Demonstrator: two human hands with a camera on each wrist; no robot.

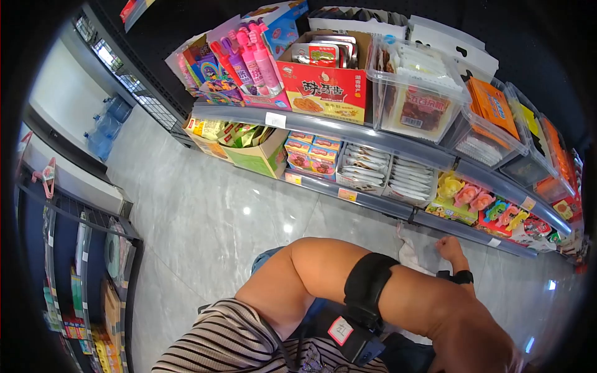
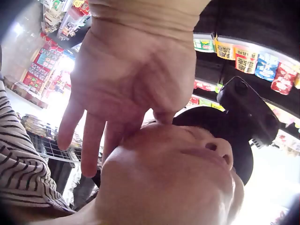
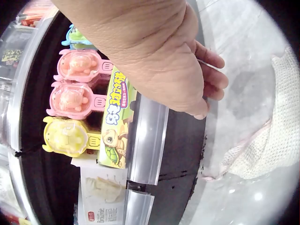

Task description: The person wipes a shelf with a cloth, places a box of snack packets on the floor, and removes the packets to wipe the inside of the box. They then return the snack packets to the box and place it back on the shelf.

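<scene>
"Right hand point(image 3: 161, 70): what do we log?"
"We note loosely curled fingers, beside the turtle-print box point(image 3: 114, 133) on the bottom shelf point(image 3: 151, 140)."
"Left hand point(image 2: 136, 79)?"
"Straight-fingered, well apart from that box."

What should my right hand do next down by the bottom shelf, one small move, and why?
I'd probably move your right hand toward the pale cloth: the cloth lies on the floor close by, and the hand looks empty, fingers loosely curled beside the bottom shelf.
</scene>
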